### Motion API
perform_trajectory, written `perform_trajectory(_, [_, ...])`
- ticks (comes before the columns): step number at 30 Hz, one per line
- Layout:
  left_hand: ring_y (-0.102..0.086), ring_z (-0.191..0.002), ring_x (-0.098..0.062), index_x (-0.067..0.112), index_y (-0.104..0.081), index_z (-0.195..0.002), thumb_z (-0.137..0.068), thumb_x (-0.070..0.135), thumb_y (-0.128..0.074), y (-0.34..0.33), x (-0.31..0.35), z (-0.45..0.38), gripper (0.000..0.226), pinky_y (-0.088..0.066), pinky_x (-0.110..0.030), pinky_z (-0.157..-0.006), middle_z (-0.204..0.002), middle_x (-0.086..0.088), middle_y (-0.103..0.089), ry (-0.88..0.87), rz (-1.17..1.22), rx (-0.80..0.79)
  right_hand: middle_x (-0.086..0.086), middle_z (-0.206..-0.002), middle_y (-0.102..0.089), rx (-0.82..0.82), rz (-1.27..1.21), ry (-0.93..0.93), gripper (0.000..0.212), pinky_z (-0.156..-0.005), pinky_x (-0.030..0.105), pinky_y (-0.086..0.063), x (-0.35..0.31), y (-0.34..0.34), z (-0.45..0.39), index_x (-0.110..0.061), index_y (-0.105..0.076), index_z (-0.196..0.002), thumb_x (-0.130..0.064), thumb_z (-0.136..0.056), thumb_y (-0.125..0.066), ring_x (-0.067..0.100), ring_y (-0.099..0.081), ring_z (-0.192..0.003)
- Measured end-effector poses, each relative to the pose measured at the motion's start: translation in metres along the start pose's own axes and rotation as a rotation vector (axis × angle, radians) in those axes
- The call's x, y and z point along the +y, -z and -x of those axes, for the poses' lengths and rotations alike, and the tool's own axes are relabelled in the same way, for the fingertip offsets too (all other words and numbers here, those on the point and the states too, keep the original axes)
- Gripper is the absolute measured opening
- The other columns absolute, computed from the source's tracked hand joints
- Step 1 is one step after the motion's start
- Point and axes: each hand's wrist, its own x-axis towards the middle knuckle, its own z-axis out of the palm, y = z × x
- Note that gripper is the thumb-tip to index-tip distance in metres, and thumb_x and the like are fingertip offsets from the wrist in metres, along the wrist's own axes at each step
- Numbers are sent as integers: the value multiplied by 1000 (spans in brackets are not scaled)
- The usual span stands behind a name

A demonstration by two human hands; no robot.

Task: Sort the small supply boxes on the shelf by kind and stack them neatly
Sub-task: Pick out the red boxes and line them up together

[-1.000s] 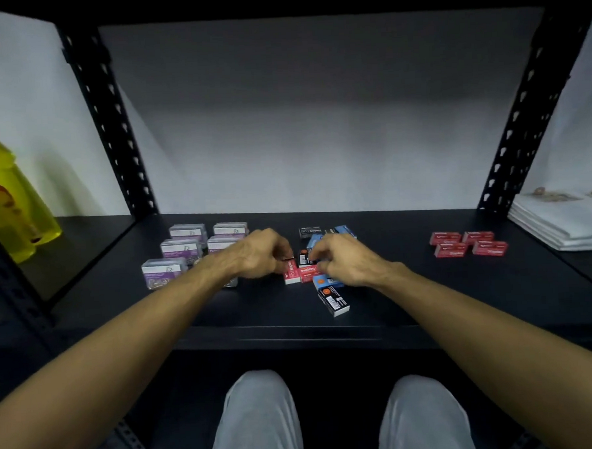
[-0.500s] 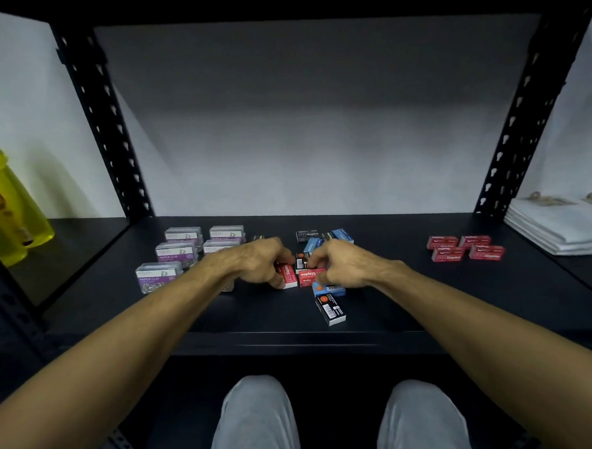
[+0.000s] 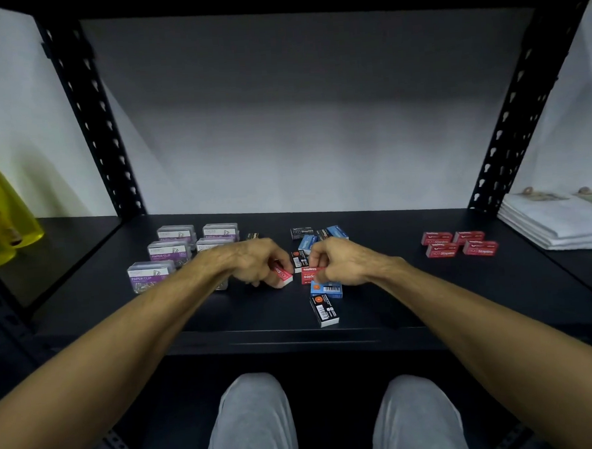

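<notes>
**Staple boxes: both hands pulling reds out of the mixed pile**

Staple boxes (image 3: pixel 320 281) sit jumbled mid-shelf, red, blue and black mixed; that pile is the reference below. Left hand (image 3: pixel 255 262), at the pile's left edge, has fingers curled round one red box (image 3: pixel 283 274), tilted on edge; likely just lifted clear so it can travel. Right hand (image 3: pixel 341 261), on the pile's centre, pinches a second red box (image 3: pixel 309 274) lying flat; how firm that hold is cannot be told. Black box (image 3: pixel 324 310) lies at the pile's near end, blue box (image 3: pixel 325 288) just behind it, touching; both look unsorted. Well right of the pile, four red boxes (image 3: pixel 460 243) form a tidy group; probable destination for the two held ones. Left of the pile, paper clip boxes (image 3: pixel 169 253) are already grouped by kind; some appear stacked. Shelf (image 3: pixel 395 308) stays the working surface; judged roughly mid-task, blues and blacks still to separate.
</notes>
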Motion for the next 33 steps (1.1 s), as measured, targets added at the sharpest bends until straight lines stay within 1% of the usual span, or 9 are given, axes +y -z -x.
perform_trajectory(3, [-60, -73, -13, 22, -68, -116, -87, 14, -70, -3, 5, 2, 30, -51, -25, -64, -108, -8, -62, -25, -53, 57, -1, -92, -65, 24, -34, -3, 13, -70, 25, -50, 1, 0, 2, -17, -63, -98, -12, -88, -69, 11, -62, -81])
perform_trajectory(6, [-50, -92, -1, 21, -69, -117, -89, 19, -67, -6, 11, 5, 28, -36, -14, -76, -120, 0, -47, -53, -121, 101, -5, -88, -64, 69, -82, -13, 11, -64, 20, -45, 3, 1, 5, -17, -64, -98, -12, -88, -68, 7, -60, -77])
perform_trajectory(10, [-51, -91, 1, 9, -74, -102, -92, 11, -64, -9, 13, 7, 14, -39, 2, -65, -115, -9, -61, -110, -63, 123, -3, -93, -65, 96, -118, -37, 13, -70, 24, -50, 6, 4, 6, -19, -65, -100, -15, -88, -68, 11, -63, -84])
perform_trajectory(13, [-59, -94, -17, 11, -69, -108, -87, 11, -70, -12, 13, 7, 21, -42, -6, -66, -109, -6, -61, -115, -41, 197, -6, -96, -62, 101, -119, -43, 15, -66, 19, -46, 9, 4, 6, -21, -64, -102, -15, -89, -68, 6, -60, -83])
perform_trajectory(19, [-58, -100, -19, 18, -54, -129, -84, 27, -75, -18, 5, 0, 51, -49, -31, -86, -110, 1, -58, 93, -41, 181, 0, -112, -62, 147, -139, -56, 26, -64, 19, -48, 10, 7, 4, -23, -62, -107, -10, -87, -71, 11, -61, -95])
perform_trajectory(22, [-58, -99, -18, 17, -58, -127, -82, 25, -77, -17, 7, 0, 50, -48, -30, -84, -112, 0, -60, 99, -34, 181, 0, -111, -63, 161, -110, -40, 27, -63, 18, -46, 8, 9, 4, -20, -66, -110, -9, -85, -72, 8, -59, -88])
perform_trajectory(25, [-55, -91, -15, 19, -60, -120, -80, 20, -79, -15, 8, -1, 45, -41, -24, -71, -102, 4, -58, 85, -21, 192, -2, -109, -59, 149, -73, -22, 34, -63, 17, -44, 5, 9, 6, -16, -66, -117, -10, -85, -71, 6, -58, -87])
perform_trajectory(28, [-58, -91, -16, 21, -62, -113, -79, 18, -79, -14, 7, -3, 38, -43, -25, -71, -101, 3, -60, 75, 24, 174, -4, -108, -57, 166, -44, 0, 37, -64, 18, -46, 2, 12, 7, -16, -65, -121, -11, -85, -71, 8, -58, -84])
perform_trajectory(33, [-64, -61, -10, 22, -68, -93, -81, 15, -79, -10, 7, -7, 18, -50, -22, -59, -89, -4, -73, 41, 156, 219, -5, -108, -59, 163, -36, 15, 41, -63, 17, -48, 7, 18, 9, -18, -63, -123, -8, -85, -72, 5, -59, -83])
